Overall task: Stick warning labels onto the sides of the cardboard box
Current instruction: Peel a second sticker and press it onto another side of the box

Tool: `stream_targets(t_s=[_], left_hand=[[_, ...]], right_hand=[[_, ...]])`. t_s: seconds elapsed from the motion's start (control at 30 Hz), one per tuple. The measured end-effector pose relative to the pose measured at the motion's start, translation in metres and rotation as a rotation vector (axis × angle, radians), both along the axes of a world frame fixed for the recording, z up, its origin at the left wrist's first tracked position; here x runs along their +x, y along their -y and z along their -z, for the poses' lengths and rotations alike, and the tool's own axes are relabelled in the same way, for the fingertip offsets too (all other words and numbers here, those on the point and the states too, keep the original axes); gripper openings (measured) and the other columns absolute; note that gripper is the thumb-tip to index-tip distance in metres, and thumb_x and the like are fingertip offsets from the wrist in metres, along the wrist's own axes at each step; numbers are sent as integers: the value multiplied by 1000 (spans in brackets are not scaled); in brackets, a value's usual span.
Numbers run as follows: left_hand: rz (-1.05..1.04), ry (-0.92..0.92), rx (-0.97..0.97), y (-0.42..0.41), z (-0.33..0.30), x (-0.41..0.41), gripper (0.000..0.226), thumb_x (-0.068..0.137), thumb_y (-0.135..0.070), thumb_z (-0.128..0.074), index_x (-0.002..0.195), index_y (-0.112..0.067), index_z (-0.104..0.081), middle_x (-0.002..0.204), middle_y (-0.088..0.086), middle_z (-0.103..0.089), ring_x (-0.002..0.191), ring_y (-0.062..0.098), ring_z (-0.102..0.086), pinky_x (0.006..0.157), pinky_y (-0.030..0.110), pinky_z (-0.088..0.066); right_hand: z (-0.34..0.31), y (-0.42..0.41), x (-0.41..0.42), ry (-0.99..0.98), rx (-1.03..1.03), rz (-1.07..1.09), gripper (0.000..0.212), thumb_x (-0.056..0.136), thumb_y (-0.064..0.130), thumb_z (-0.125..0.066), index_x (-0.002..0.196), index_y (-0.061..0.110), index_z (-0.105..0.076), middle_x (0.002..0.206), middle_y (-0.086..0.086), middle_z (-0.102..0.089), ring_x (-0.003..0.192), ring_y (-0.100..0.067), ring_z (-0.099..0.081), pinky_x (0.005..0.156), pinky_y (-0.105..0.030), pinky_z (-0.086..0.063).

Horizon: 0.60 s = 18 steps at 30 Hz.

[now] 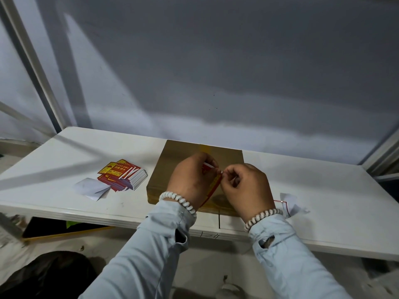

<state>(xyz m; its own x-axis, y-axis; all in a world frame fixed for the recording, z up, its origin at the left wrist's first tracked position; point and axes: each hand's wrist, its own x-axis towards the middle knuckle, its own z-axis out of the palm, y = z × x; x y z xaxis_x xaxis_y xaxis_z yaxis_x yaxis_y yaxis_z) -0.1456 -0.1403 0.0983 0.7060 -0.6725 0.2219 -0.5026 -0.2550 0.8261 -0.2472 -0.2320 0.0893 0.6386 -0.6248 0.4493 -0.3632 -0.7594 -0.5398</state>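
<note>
Label (212,186) pinched between left hand (190,180) and right hand (244,184), long axis toward body, directly above box (172,167).

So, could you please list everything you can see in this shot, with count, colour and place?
Cardboard box: one, brown, flat at table centre.
Label stack: one pile, red and yellow, left of box.
Held label: one, red, between both hands above box.
Backing papers: white, one beside the stack, one right of box.
Table: one, white.
Bracelets: two, white, one per wrist.
Left hand, right hand: both pinching the label.
</note>
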Motion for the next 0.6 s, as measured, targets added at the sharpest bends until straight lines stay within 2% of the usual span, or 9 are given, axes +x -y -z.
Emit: stream_targets(t_s=[0.13,0.2,0.27,0.33,0.4,0.43,0.5,0.57,0.6], left_hand=[[-6,-2,5,-1,-2,-1,7,85,-25,-67,83,-27,-60,77,-13,-60,79,15,-61,71,33,-55],[-12,-10,14,0,0,1,8,84,-26,-68,84,-27,-60,80,-10,-62,81,16,-62,74,37,-56],[-29,10,13,0,3,2,12,82,-31,-69,88,-28,-58,89,-4,-65,88,21,-62,77,40,-55],[-106,86,62,1,5,0,29,81,-38,-69,104,-28,-56,107,3,-61,104,28,-55,86,44,-51],[-292,149,154,1,4,-6,56,77,-42,-73,121,-23,-46,122,9,-48,116,31,-44,91,42,-44],[-380,155,170,1,2,-9,63,75,-43,-75,123,-20,-43,124,11,-45,116,31,-42,88,42,-42],[-375,138,117,3,2,-9,48,77,-37,-74,113,-18,-48,116,9,-52,108,29,-49,77,36,-40],[-206,71,54,6,3,-8,19,86,-29,-66,100,-18,-59,102,4,-63,94,24,-60,71,29,-42],[-140,38,43,6,2,-9,12,87,-26,-63,97,-18,-63,96,3,-67,88,22,-62,70,28,-45]], right_hand=[[1,1,2,1,69,-4,10,77,18,-67,67,20,-64,71,2,-63,64,-13,-57,59,-25,-49],[2,0,1,20,162,-7,10,77,18,-67,67,20,-66,68,3,-64,64,-13,-59,58,-24,-49],[3,-1,1,52,296,-8,9,79,18,-67,70,20,-67,67,5,-65,64,-10,-60,56,-17,-48],[4,-1,0,97,408,-13,9,83,19,-65,76,20,-70,71,7,-67,66,-5,-60,55,-7,-43],[3,-2,0,136,481,1,11,87,23,-62,82,21,-71,77,8,-68,71,-2,-60,56,-7,-41],[2,-3,0,156,516,17,13,89,24,-60,84,21,-71,79,8,-68,71,-3,-59,57,-10,-41],[1,-3,1,198,569,53,15,91,24,-58,83,23,-70,78,7,-68,68,-5,-58,56,-13,-41],[1,-4,2,227,573,77,16,91,22,-57,82,23,-70,77,6,-69,65,-5,-58,56,-15,-43],[2,-4,3,243,568,85,16,90,21,-57,81,22,-71,76,6,-69,63,-4,-58,56,-15,-43]])
